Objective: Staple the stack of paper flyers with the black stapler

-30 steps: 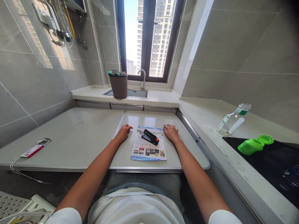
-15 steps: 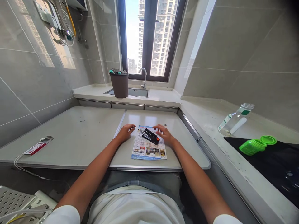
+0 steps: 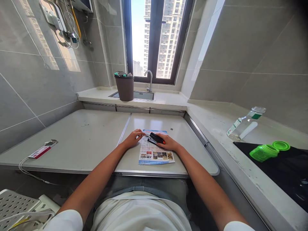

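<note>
Pale table (image 3: 96, 134) below a window (image 3: 154, 41): a stapler (image 3: 157, 138) is handled

Over a printed leaflet (image 3: 157, 157), at the table's near middle, the black stapler is gripped by the right hand (image 3: 169, 142), with fingers curled around its right end. At its left metal end, the left hand's (image 3: 134, 138) fingertips are pinched close; whether a small piece is held cannot be made out. This end is probably being worked on; steady holding and fine placing seem called for. The stapler's halves look spread, and a red part is seen.
</note>
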`<move>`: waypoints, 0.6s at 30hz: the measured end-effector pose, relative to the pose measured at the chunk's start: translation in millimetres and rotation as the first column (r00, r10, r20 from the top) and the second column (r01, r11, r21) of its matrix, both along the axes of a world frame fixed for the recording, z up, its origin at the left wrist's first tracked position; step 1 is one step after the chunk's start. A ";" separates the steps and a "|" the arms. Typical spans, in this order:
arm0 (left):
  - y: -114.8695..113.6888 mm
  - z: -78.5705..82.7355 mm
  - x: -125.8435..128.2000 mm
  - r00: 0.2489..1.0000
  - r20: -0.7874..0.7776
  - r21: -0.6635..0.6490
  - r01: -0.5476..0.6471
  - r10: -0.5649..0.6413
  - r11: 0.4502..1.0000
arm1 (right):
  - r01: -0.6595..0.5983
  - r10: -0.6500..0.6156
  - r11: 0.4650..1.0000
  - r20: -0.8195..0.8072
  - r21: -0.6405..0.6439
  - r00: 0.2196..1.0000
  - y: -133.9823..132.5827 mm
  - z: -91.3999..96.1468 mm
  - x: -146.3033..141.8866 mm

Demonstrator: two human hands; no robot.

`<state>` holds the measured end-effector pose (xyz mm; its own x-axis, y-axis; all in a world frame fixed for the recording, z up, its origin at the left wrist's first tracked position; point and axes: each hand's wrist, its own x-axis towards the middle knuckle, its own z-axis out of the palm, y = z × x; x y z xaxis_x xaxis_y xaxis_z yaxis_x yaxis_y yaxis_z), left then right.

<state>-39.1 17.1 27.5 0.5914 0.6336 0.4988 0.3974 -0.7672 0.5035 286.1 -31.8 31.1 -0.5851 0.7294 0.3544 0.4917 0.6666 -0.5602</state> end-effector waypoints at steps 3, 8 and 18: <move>0.2 -0.8 1.7 1.000 -0.016 -0.042 -0.019 0.019 0.999 | -0.003 0.003 1.000 -0.002 0.003 1.000 -0.5 1.1 0.0; -0.3 -2.0 3.5 0.999 -0.011 -0.065 -0.048 0.047 0.997 | 0.002 -0.002 1.000 0.021 -0.004 1.000 -3.6 3.7 -0.4; -5.2 1.7 4.3 0.999 -0.008 -0.040 -0.036 0.036 0.999 | 0.003 -0.002 0.999 0.005 -0.039 1.000 4.1 -7.4 1.7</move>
<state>-34.8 11.9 29.2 0.5712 0.6739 0.4686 0.4279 -0.7317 0.5306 287.8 -27.7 23.7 -0.5848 0.7442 0.3228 0.4960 0.6429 -0.5837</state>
